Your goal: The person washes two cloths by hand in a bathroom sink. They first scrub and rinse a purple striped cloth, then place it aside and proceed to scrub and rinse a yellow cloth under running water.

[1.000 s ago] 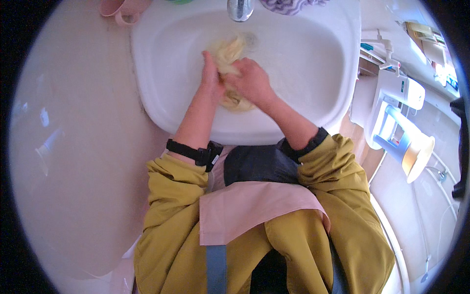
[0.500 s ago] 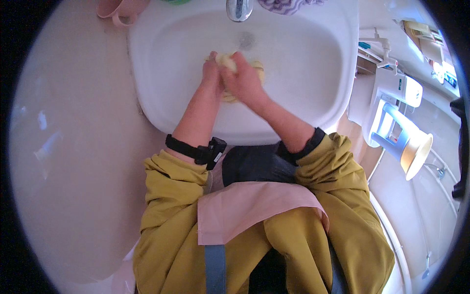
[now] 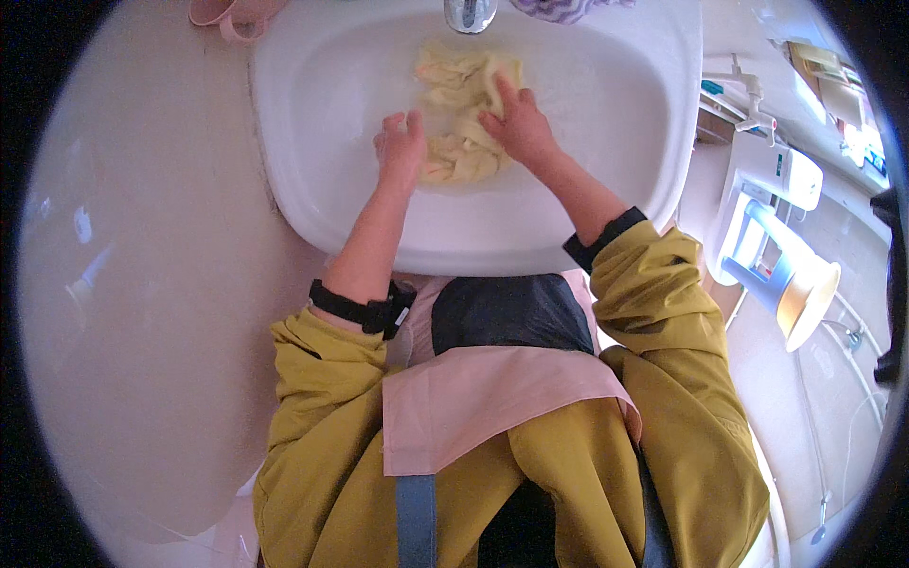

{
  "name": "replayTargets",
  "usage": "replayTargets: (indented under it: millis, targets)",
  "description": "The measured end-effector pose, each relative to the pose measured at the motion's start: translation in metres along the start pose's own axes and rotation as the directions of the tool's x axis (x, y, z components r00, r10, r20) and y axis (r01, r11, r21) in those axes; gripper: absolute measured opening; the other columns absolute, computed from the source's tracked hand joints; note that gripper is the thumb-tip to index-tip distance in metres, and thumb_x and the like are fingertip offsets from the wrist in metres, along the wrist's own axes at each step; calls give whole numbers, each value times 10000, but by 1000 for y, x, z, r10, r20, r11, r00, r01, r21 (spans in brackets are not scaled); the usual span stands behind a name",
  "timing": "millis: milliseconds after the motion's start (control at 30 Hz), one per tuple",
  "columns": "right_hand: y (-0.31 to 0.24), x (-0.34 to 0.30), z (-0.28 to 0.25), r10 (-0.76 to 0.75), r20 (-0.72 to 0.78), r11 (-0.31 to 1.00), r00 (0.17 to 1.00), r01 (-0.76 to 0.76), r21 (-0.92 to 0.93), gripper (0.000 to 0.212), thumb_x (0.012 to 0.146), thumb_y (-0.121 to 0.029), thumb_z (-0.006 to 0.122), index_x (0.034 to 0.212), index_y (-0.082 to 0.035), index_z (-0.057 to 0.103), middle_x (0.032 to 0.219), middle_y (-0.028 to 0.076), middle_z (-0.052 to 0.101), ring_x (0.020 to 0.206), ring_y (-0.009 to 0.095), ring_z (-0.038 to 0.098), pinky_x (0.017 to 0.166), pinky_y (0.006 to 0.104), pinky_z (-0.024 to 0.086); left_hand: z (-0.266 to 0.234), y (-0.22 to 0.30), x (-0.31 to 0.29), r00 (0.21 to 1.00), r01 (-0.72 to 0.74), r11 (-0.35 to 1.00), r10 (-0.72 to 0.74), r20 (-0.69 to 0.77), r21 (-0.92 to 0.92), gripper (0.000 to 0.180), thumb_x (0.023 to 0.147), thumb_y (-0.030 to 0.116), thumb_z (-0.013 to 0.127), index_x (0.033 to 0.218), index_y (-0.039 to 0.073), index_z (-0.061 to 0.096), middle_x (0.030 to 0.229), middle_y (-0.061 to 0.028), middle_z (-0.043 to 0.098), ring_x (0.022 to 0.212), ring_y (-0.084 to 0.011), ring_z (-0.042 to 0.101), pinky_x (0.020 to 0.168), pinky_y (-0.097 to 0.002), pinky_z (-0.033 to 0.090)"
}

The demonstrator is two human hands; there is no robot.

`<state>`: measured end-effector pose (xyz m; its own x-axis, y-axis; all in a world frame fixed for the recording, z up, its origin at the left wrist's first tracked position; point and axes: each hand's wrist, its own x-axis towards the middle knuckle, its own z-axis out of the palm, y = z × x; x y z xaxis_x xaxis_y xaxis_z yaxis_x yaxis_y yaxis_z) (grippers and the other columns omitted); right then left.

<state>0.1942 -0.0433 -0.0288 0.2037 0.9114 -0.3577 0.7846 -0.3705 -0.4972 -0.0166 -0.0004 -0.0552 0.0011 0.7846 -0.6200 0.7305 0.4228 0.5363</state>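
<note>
A pale yellow cloth lies spread and crumpled in the white washbasin, looking wet. My right hand rests at the cloth's right side, thumb and fingers apart, fingertips touching its folds. Just left of the cloth is my left hand, its fingers loosely bent and apart with nothing between them. Above the far rim, the chrome tap points down over the basin.
A pink mug stands beyond the basin's far left corner. A purple-and-white striped cloth lies on the far rim, right of the tap. Farther right are a white wall-mounted unit and a blue-and-cream stool-like object.
The cloth was bunched between my two hands; now it lies spread out in the basin. My hands have moved apart, the left one to the left and the right one to the right.
</note>
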Motion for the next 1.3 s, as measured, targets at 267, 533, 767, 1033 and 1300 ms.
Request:
replayTargets:
  millis: [267, 533, 767, 1033, 1300]
  targets:
    - [-9, 0, 14, 296, -96, 932, 950, -266, 244, 611, 711, -198, 610, 1198, 80, 366, 977, 260, 557, 932, 384, 557, 804, 432, 454, 17, 52, -58, 828, 559, 335, -176, 533, -758, 612, 878, 579, 278, 1286, 129, 345, 1262, -114, 427, 1163, -334, 377, 976, -502, 303]
    - [-116, -67, -49, -100, -82, 850, 992, 128, 512, 414, 727, -214, 579, 1061, 2, 459, 1001, 226, 531, 931, 396, 526, 792, 421, 445, 9, 52, -20, 763, 503, 129, 398, 509, -855, 646, 876, 613, 198, 1249, 124, 395, 1129, -100, 513, 994, -249, 536, 795, -399, 492]
    - [-60, -12, -39, -97, -134, 961, 986, 128, 246, 461, 738, -208, 581, 1125, 0, 440, 1090, 211, 483, 952, 383, 516, 804, 426, 441, 11, 81, -52, 927, 336, 324, 55, 372, -884, 514, 857, 399, 524, 1208, 39, 418, 1119, -104, 520, 980, -219, 544, 793, -354, 481]
    - [36, 19, -39, 116, -359, 993, 926, -107, 45, 602, 668, -200, 686, 1184, -38, 420, 1114, 217, 459, 1048, 372, 448, 906, 411, 391, 3, 29, -73, 846, -530, 821, 530, 64, 213, 316, 715, 233, 639, 916, 4, 557, 1004, -181, 522, 1012, -334, 444, 883, -392, 371]
    - [15, 4, -20, 9, -107, 983, 994, -28, -180, 569, 691, -164, 643, 1213, -184, 416, 1014, 189, 474, 956, 346, 516, 768, 450, 468, 10, 29, -61, 999, 25, 901, -13, 31, -433, 522, 820, 420, 519, 1194, 80, 388, 1235, -202, 368, 1097, -363, 393, 937, -440, 331]
